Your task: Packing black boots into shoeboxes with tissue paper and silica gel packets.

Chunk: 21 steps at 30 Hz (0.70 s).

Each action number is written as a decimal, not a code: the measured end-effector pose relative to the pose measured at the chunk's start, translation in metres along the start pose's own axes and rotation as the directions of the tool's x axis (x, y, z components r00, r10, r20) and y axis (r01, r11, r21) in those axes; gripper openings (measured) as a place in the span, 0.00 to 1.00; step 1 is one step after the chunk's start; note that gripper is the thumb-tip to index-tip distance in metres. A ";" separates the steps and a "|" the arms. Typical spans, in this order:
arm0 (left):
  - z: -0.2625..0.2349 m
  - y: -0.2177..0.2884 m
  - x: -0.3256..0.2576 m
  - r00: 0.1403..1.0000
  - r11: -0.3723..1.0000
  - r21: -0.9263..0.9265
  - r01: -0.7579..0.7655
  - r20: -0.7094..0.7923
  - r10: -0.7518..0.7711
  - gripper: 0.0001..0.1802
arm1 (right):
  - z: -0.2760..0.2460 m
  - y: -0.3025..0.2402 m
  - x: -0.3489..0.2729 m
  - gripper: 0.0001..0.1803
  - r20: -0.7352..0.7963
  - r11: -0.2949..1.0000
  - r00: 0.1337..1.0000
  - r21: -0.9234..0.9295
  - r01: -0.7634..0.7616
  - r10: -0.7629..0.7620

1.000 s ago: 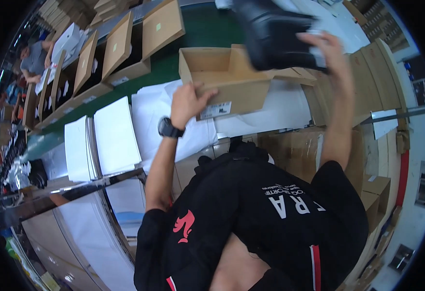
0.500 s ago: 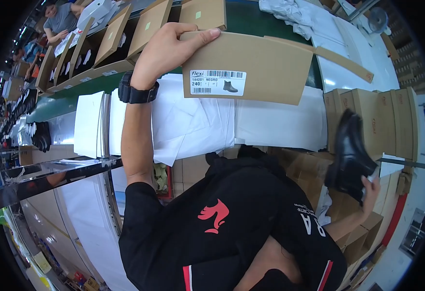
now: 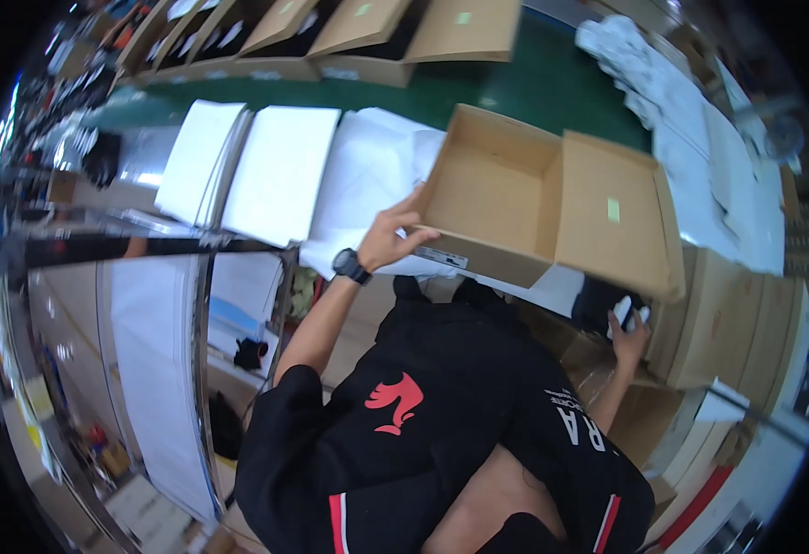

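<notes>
An open brown cardboard shoebox (image 3: 487, 251) with no shoe inside lies tilted over white paper sheets. My left hand (image 3: 391, 238) grips the near left corner of its wall, fingers round the edge. The lid (image 3: 612, 208) is hinged to the box and lies folded open to the right, with a small pale green sticker on its inside. To the right, just below the lid, my right hand (image 3: 630, 340) holds a black boot (image 3: 594, 305), partly hidden under the lid. Something white shows between the fingers and the boot.
Several open shoeboxes (image 3: 363, 69) stand in a row on the green surface (image 3: 552, 78) ahead. Stacks of white paper (image 3: 282, 171) lie left of the box. Brown boxes (image 3: 727, 319) are stacked at the right. A dark metal rail (image 3: 90, 251) runs along the left.
The shoebox has turned from side-on to mouth up, its lid now spread to the right. My left hand came lower and nearer. The boot moved left, toward the box.
</notes>
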State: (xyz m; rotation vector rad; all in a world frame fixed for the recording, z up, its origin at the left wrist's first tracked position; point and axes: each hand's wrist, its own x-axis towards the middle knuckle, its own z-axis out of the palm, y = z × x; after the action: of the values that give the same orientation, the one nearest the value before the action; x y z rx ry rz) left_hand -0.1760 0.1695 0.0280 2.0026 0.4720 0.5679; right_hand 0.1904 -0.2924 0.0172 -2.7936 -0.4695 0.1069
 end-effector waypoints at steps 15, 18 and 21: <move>-0.182 0.053 -0.186 0.453 0.633 0.571 0.522 -0.815 0.362 0.10 | -0.103 -0.068 0.091 0.15 -0.561 0.824 0.765 0.237 0.514 -0.316; -0.315 -0.003 -0.292 0.249 0.321 0.314 0.893 -0.941 0.228 0.21 | -0.068 -0.161 0.106 0.15 -0.483 0.742 0.799 0.373 0.557 -0.357; -0.345 -0.060 -0.330 0.291 0.016 0.291 0.957 -0.957 -0.003 0.29 | -0.014 -0.262 0.101 0.17 -0.263 0.586 0.812 0.581 0.565 -0.521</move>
State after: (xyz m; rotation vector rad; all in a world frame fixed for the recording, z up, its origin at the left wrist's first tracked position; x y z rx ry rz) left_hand -0.6479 0.2601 0.0576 1.9911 2.7947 0.6041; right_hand 0.2072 -0.0276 0.1092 -1.8693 -1.0370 0.0249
